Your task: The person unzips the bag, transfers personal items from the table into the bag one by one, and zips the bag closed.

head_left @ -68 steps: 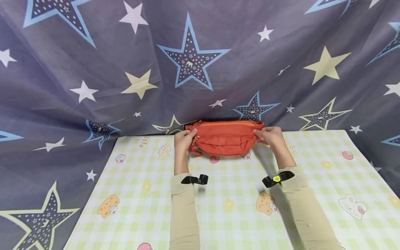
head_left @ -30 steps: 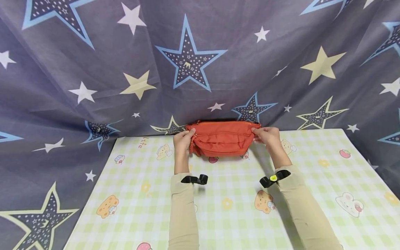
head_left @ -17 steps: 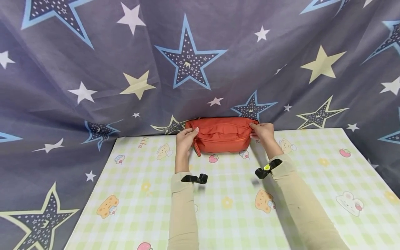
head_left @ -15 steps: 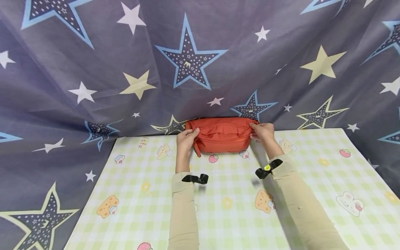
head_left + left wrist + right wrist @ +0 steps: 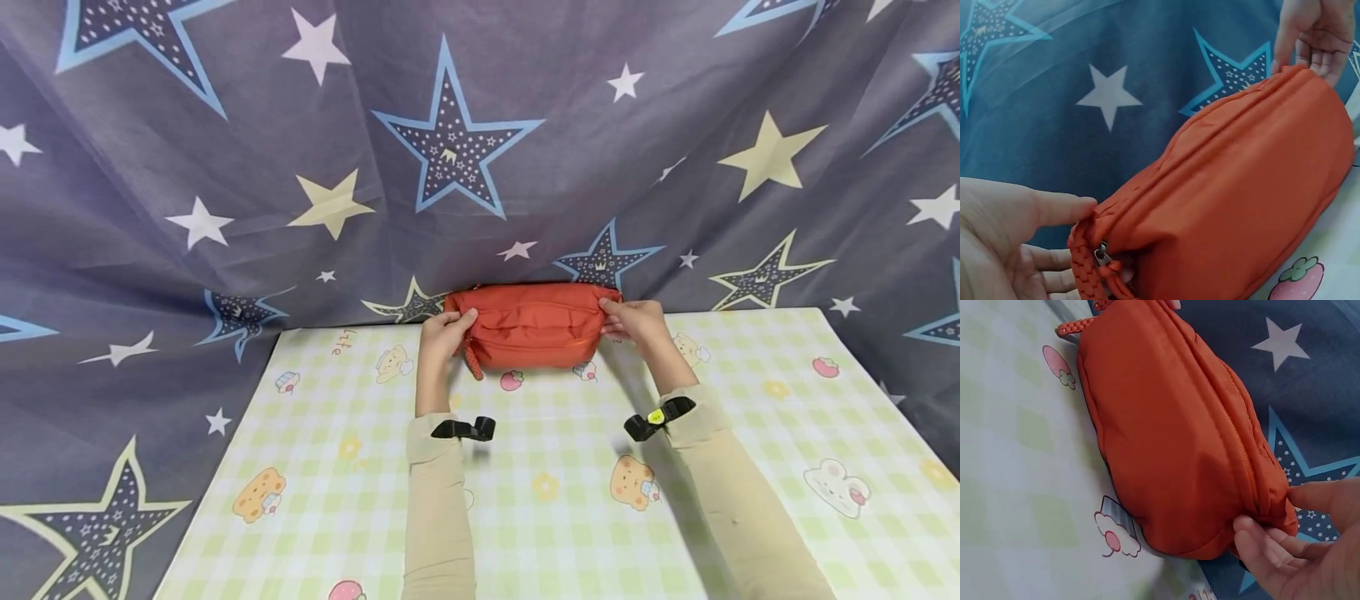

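Observation:
An orange-red zippered waist bag (image 5: pixel 536 329) sits at the back edge of the table, against the curtain. My left hand (image 5: pixel 442 340) pinches its left end, thumb in front. In the left wrist view the metal zipper pull (image 5: pixel 1102 251) and a braided cord (image 5: pixel 1088 275) hang right by the left fingers. My right hand (image 5: pixel 636 322) pinches the bag's right end. The right wrist view shows the right thumb (image 5: pixel 1254 547) pressed on the bag's near corner, with a long zipper (image 5: pixel 1238 447) running along its upper side. The bag's back is hidden.
A table with a green-and-white checked, cartoon-printed cover (image 5: pixel 540 533) spreads out in front of the bag. Behind it hangs a dark curtain with stars (image 5: pixel 585 167). Each wrist wears a black strap, the right one with a yellow tag (image 5: pixel 656 417).
The bag's upper side has tilted toward me, its orange top zipper turning out of the head view while the plump lower panel shows. Both hands have kept their hold, shifting slightly.

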`<move>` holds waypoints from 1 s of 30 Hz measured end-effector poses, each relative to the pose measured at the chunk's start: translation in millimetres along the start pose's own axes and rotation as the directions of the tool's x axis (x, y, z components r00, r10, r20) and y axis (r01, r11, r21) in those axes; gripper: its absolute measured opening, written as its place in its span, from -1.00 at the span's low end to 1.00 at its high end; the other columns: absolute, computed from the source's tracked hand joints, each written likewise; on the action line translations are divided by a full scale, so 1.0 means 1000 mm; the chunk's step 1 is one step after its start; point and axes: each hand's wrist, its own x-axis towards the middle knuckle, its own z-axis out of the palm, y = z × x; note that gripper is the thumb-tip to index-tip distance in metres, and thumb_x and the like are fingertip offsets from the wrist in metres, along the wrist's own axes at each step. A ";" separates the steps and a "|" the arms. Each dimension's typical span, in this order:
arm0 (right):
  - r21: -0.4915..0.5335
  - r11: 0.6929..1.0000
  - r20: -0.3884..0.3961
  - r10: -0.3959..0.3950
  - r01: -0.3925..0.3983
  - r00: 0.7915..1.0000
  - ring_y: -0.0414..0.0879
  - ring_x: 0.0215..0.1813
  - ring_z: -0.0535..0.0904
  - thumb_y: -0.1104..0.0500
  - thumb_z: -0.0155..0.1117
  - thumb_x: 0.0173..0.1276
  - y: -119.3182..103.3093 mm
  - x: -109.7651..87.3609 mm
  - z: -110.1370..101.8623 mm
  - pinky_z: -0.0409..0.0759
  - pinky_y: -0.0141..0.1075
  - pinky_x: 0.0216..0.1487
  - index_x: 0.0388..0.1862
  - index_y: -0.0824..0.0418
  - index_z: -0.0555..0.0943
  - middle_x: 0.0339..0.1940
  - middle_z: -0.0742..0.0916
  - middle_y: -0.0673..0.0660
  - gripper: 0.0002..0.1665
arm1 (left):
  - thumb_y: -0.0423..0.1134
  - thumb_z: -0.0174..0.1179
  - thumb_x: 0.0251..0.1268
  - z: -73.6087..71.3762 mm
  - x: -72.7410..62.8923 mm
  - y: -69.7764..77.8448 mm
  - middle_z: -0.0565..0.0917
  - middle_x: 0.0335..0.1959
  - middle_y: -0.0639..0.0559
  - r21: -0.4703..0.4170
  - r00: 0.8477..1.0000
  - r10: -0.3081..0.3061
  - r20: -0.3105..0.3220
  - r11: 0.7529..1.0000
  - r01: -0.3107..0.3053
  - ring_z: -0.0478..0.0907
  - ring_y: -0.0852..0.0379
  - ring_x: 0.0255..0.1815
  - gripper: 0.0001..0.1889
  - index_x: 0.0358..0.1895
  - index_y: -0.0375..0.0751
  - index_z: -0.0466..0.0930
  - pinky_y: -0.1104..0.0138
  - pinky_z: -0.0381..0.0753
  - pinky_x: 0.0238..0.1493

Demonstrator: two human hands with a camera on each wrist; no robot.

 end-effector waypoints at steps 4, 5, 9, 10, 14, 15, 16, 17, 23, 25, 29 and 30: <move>-0.014 0.999 0.026 0.031 -0.031 0.999 -0.25 -0.59 0.68 0.17 0.22 0.53 0.000 -0.006 0.000 0.78 -0.34 -0.27 0.17 0.57 0.48 -0.66 0.71 -0.03 -0.52 | -0.20 0.35 0.36 -0.004 -0.003 0.004 0.53 -0.54 0.09 -0.012 1.000 -0.011 -0.001 1.000 0.011 0.44 0.20 -0.52 -0.77 -0.36 -0.32 0.65 0.39 0.36 -0.51; -0.010 0.999 0.027 0.032 -0.032 0.999 -0.25 -0.60 0.68 0.19 0.20 0.52 -0.001 -0.009 0.000 0.78 -0.35 -0.28 0.12 0.55 0.52 -0.66 0.70 -0.03 -0.58 | -0.22 0.35 0.35 -0.005 -0.005 0.007 0.47 -0.66 0.13 -0.022 1.000 -0.012 0.000 1.000 0.012 0.37 0.22 -0.64 -0.74 -0.47 -0.26 0.60 0.39 0.27 -0.62; 0.048 0.999 0.004 -0.005 0.005 1.000 -0.27 -0.67 0.64 0.28 0.17 0.47 -0.009 -0.022 -0.002 0.73 -0.41 -0.44 -0.22 0.40 0.58 -0.72 0.69 -0.03 -0.84 | -0.28 0.37 0.33 -0.010 -0.014 0.021 0.45 -0.83 0.16 -0.064 1.000 0.012 0.013 0.998 -0.011 0.33 0.28 -0.82 -0.66 -0.62 -0.18 0.54 0.42 0.19 -0.76; 0.054 0.998 -0.005 -0.016 0.016 1.000 -0.27 -0.69 0.63 0.28 0.17 0.46 -0.011 -0.024 -0.002 0.72 -0.42 -0.47 -0.29 0.36 0.57 -0.74 0.68 -0.03 -0.86 | -0.28 0.37 0.33 -0.010 -0.016 0.024 0.45 -0.83 0.15 -0.061 1.000 0.012 0.015 0.998 -0.011 0.29 0.28 -0.85 -0.65 -0.64 -0.19 0.53 0.41 0.17 -0.77; 0.047 0.999 -0.001 0.015 -0.015 1.000 -0.27 -0.69 0.64 0.25 0.20 0.48 -0.010 -0.022 -0.003 0.73 -0.40 -0.46 -0.35 0.31 0.56 -0.74 0.68 -0.02 -0.82 | -0.26 0.39 0.33 -0.008 -0.011 0.018 0.46 -0.81 0.13 -0.050 0.999 -0.017 0.032 0.999 0.019 0.37 0.26 -0.79 -0.64 -0.64 -0.17 0.52 0.40 0.17 -0.73; 0.041 0.999 0.006 0.033 -0.033 0.999 -0.27 -0.68 0.64 0.23 0.21 0.50 -0.007 -0.020 -0.003 0.73 -0.40 -0.44 -0.36 0.30 0.56 -0.74 0.69 -0.02 -0.80 | -0.25 0.39 0.32 -0.008 -0.008 0.014 0.44 -0.81 0.14 -0.049 0.999 -0.031 0.040 0.998 0.033 0.35 0.26 -0.79 -0.63 -0.65 -0.15 0.51 0.39 0.17 -0.71; 0.039 0.998 0.014 0.050 -0.050 0.999 -0.26 -0.67 0.65 0.22 0.21 0.51 -0.005 -0.018 -0.004 0.74 -0.40 -0.43 -0.36 0.29 0.57 -0.74 0.69 -0.02 -0.78 | -0.23 0.40 0.32 -0.008 -0.006 0.010 0.41 -0.82 0.15 -0.040 0.998 -0.041 0.049 0.998 0.043 0.29 0.25 -0.79 -0.62 -0.65 -0.14 0.50 0.37 0.09 -0.70; 0.040 0.997 0.023 0.065 -0.066 0.998 -0.25 -0.66 0.66 0.19 0.22 0.52 -0.003 -0.017 -0.004 0.74 -0.40 -0.42 -0.37 0.28 0.57 -0.73 0.70 -0.01 -0.76 | -0.23 0.40 0.32 -0.008 -0.005 0.007 0.41 -0.81 0.16 -0.041 0.997 -0.043 0.060 0.998 0.045 0.29 0.25 -0.77 -0.64 -0.63 -0.14 0.51 0.37 0.09 -0.67; 0.048 0.997 0.088 0.059 -0.063 0.994 -0.24 -0.62 0.69 0.11 0.24 0.51 0.002 -0.015 -0.009 0.74 -0.40 -0.40 -0.32 0.30 0.56 -0.70 0.73 0.01 -0.72 | -0.14 0.40 0.31 -0.015 -0.005 0.003 0.54 -0.52 0.11 0.038 0.997 -0.006 0.077 0.999 0.003 0.38 0.17 -0.48 -0.74 -0.32 -0.32 0.71 0.37 0.36 -0.43; 0.048 0.997 0.103 0.049 -0.054 0.994 -0.23 -0.59 0.70 0.10 0.26 0.51 0.001 -0.017 -0.011 0.75 -0.39 -0.38 -0.25 0.33 0.55 -0.67 0.74 0.02 -0.72 | -0.11 0.39 0.32 -0.017 -0.006 0.004 0.67 -0.28 -0.01 0.077 0.997 0.001 0.080 0.997 -0.008 0.48 0.13 -0.25 -0.67 -0.14 -0.39 0.76 0.38 0.45 -0.24; 0.031 0.999 0.089 0.034 -0.037 0.995 -0.22 -0.57 0.72 0.09 0.25 0.51 -0.001 -0.021 -0.014 0.75 -0.40 -0.40 -0.04 0.46 0.56 -0.64 0.76 0.02 -0.61 | -0.08 0.34 0.36 -0.022 -0.010 0.011 0.68 0.12 -0.21 0.127 0.998 -0.006 0.068 0.992 -0.002 0.53 0.02 0.05 -0.57 0.06 -0.41 0.72 0.34 0.49 -0.03; 0.023 0.999 0.076 0.025 -0.027 0.997 -0.23 -0.57 0.72 0.09 0.25 0.51 -0.002 -0.022 -0.015 0.74 -0.40 -0.41 0.00 0.48 0.55 -0.64 0.76 0.01 -0.58 | -0.08 0.32 0.37 -0.023 -0.012 0.014 0.68 0.14 -0.24 0.135 0.999 -0.004 0.053 0.991 -0.003 0.55 -0.03 0.06 -0.57 0.07 -0.41 0.71 0.33 0.50 -0.02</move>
